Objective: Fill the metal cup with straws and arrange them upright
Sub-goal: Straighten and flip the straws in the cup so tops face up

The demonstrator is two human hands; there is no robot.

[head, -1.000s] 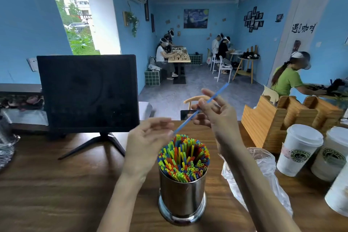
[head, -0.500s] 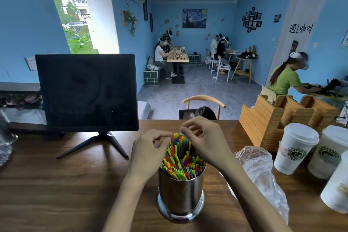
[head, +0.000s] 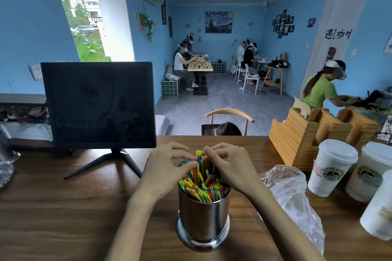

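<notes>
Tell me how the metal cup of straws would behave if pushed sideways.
The metal cup is tall, narrow and packed with straws, so it may tip sooner than slide. Its flared base probably steadies it somewhat. The polished wall looks slippery.

We see both forearms reaching forward and converging, palms turned down. The left hand (head: 167,167) has its fingers curled inward, thumb and forefinger meeting at the tips. The right hand (head: 230,165) mirrors it, fingers bent and pinched together. The fingertips (head: 194,163) of the two hands nearly touch.
</notes>
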